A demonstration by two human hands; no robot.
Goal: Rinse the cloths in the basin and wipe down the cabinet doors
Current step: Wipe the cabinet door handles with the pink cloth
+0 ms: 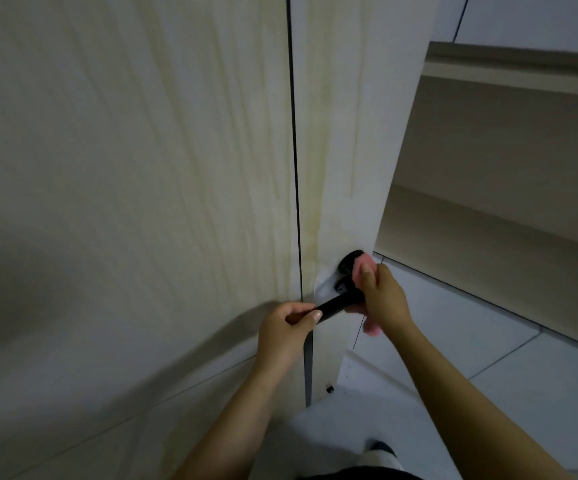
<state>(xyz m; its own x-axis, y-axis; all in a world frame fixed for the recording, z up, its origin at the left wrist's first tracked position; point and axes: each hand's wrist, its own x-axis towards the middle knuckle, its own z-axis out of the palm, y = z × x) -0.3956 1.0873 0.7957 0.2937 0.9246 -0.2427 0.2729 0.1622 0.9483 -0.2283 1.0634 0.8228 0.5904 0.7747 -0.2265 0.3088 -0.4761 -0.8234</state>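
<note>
Two tall pale wood-grain doors fill the view, split by a dark vertical gap. A black lever handle sits on the right door near its edge. My left hand pinches the free end of the lever between thumb and fingers. My right hand grips a pink cloth and presses it against the handle's round base. A loose bit of the cloth hangs below that hand.
White floor tiles spread to the right and below. A beige wall with a stepped skirting runs along the right. A small black door stop sits on the floor by the door's bottom edge. My foot shows at the bottom.
</note>
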